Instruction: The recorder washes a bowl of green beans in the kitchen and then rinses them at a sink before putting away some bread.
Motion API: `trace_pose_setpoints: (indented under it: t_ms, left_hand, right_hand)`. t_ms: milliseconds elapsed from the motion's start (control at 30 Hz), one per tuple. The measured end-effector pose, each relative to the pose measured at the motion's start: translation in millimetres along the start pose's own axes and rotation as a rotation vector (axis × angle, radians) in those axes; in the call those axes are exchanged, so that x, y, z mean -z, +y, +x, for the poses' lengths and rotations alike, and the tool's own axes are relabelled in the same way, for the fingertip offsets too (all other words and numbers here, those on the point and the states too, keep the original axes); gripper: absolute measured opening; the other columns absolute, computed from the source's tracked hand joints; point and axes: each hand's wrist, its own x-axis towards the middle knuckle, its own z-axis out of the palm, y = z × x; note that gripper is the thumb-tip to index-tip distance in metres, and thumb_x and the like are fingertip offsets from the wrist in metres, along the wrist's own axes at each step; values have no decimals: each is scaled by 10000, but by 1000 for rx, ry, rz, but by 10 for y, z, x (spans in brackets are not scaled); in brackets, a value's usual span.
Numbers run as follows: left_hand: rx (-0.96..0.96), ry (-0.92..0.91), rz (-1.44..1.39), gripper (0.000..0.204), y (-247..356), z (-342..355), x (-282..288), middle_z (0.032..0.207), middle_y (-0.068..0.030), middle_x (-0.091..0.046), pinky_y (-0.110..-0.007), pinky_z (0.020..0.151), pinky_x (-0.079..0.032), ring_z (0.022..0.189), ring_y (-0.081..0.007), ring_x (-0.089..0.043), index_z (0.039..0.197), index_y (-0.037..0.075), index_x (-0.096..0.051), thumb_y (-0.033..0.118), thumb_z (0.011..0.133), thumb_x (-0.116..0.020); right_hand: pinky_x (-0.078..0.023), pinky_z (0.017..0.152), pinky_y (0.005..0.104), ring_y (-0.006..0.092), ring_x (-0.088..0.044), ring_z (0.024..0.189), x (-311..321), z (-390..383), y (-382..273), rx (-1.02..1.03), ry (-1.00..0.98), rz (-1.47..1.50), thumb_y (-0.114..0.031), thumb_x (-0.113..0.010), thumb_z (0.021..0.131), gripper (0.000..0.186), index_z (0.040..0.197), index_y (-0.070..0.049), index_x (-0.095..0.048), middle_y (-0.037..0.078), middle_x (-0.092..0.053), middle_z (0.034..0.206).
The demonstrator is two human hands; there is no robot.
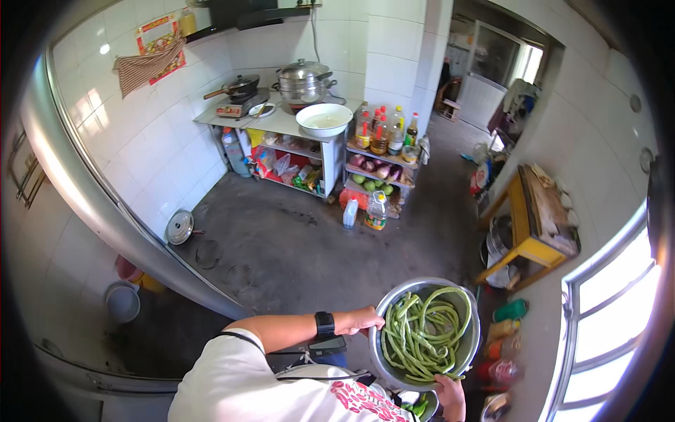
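A round metal basin (475, 329) full of long green beans (420, 336) is held in front of me, to the right. My left hand (361, 320), below a black wristwatch (324, 324), is closed round the basin's left rim. My right hand (451, 394) grips the near right rim, its thumb by the ends of some beans. Partly hidden under the basin, near the lower edge, is a second metal bowl (430, 406) with green vegetables in it.
A white counter (285, 121) at the back bears a steamer pot (303, 81), a pan (241, 86) and a white basin (324, 119). Beside it stands a shelf rack (383, 184) with bottles and vegetables. A yellow wooden table (532, 247) stands at right, bottles along the wall.
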Motion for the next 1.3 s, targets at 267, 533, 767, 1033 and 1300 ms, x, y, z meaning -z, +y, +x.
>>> trace_pose_setpoints:
  t_ms: [267, 533, 767, 1033, 1300]
  left_hand:
    - [-110, 221, -110, 165, 529, 572, 779, 583, -24, -516, -278, 496, -412, 523, -137, -499, 693, 26, -576, 191, 699, -570]
    - [-42, 36, -57, 311, 1769, 1534, 1348, 911, -22, -610, -305, 718, -469, 803, -143, -581, 1006, 54, -570, 237, 757, -608]
    - [-18, -125, -152, 351, 2596, 2646, 1585, 921, -31, -607, -304, 703, -491, 789, -128, -593, 1040, 75, -533, 314, 783, -560]
    - [-41, -363, -140, 502, 3672, 4015, 884, 1055, -84, -571, -354, 788, -463, 932, -186, -564, 1227, 115, -392, 434, 842, -441]
    - [39, -295, -83, 485, 4412, 5237, 820, 1130, -184, -510, -381, 812, -438, 1000, -313, -533, 1241, 86, -347, 385, 865, -412]
  right_hand:
    - [-462, 728, 355, 340, -541, 865, -197, 1600, -690, 731, -277, -1443, 83, -546, 542, 360, 859, -66, -629, 192, -552, 931]
    - [-473, 673, 343, 293, -582, 746, -751, 2529, -1486, 679, -99, -1399, 70, -551, 596, 269, 827, -49, -621, 131, -608, 768]
    - [-362, 521, 239, 91, -481, 659, -577, 3501, -1690, 190, 157, -301, -36, -522, 733, 219, 941, -42, -591, 25, -563, 777]
    - [-447, 596, 263, 172, -569, 765, -175, 3963, -3079, 248, 230, 34, 6, -521, 723, 296, 1019, -1, -532, 84, -591, 880]
    - [-475, 790, 389, 284, -565, 900, 688, 4662, -4186, 360, 349, 364, 71, -466, 723, 399, 1119, 29, -430, 154, -544, 1037]
